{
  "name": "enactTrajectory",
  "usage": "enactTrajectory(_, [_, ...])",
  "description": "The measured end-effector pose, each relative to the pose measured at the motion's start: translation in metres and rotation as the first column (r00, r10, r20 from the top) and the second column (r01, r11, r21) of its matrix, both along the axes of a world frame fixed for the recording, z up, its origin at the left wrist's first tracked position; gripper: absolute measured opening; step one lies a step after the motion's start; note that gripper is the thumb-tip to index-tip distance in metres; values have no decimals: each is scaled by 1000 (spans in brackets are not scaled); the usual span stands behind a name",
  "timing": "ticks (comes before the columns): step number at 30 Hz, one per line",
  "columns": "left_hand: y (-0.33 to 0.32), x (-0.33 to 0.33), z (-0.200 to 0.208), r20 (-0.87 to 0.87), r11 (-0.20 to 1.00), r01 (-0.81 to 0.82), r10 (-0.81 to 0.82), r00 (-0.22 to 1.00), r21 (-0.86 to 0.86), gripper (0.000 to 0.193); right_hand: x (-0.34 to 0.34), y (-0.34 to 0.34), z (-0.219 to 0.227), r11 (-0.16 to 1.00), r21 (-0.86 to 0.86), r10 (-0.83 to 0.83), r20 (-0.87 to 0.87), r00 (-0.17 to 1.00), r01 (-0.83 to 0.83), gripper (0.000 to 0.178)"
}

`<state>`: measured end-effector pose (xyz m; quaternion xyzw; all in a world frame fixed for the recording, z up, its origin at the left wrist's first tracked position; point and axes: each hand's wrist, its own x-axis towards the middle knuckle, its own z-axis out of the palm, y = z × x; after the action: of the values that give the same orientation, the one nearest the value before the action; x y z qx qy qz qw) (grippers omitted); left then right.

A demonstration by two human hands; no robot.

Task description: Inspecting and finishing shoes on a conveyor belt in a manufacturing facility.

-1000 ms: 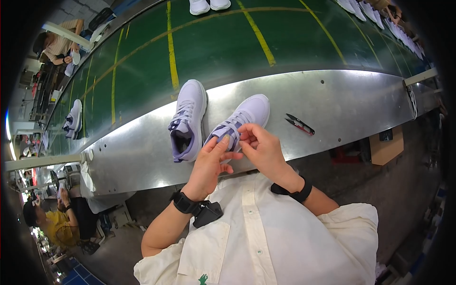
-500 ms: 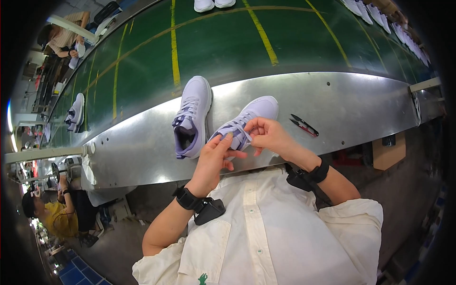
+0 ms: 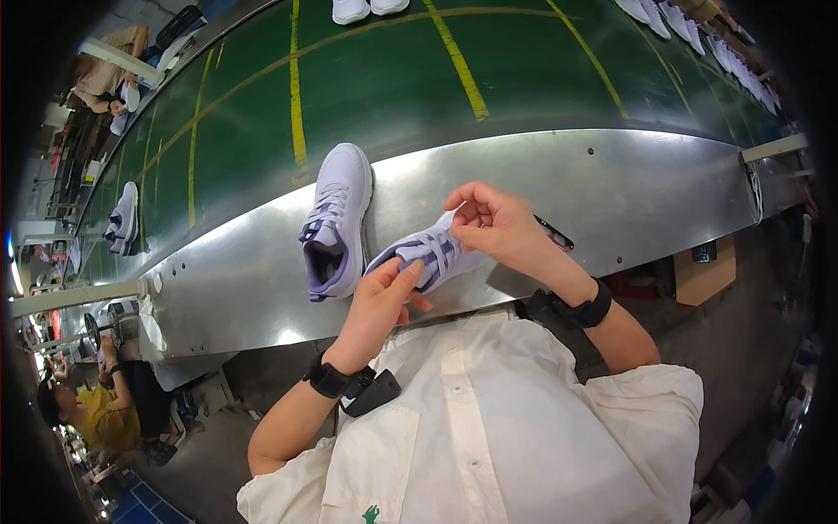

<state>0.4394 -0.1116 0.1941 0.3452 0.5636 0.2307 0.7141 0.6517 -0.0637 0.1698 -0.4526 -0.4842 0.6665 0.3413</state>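
A pale lavender mesh sneaker with flat laces [image 3: 434,251] lies slanted on the grey sheet-metal bench [image 3: 646,192], near the person, its toe pointing far and right, partly hidden by the right hand. The left hand [image 3: 381,299] is at its heel end, thumb and forefinger closed on the padded tongue, the other fingers loosely bent. The right hand [image 3: 499,229] is over the toe end, fingers curled in toward the thumb; whether a lace is pinched there cannot be told. Just left stands a matching lavender sneaker with a dark purple lining [image 3: 340,214], upright, toe to the far side. Black-and-red thread snips [image 3: 555,234] lie right of the right hand, partly covered by it. Beyond the bench, a green conveyor belt with yellow stripes [image 3: 384,87] bears a white pair of shoes [image 3: 370,10] at the far side.
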Motion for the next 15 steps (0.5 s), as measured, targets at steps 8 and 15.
enactTrajectory(8, [3, 2, -2, 69, 986, -29, 41, 997, -166, 27, -8, 11, 4, 970, 137, 164, 233, 959, -199, 29])
enactTrajectory(15, [3, 6, -2, 41, 989, -17, 23, 999, -147, 27, -24, 47, 19, 845, 145, 395, 479, 784, -515, 27])
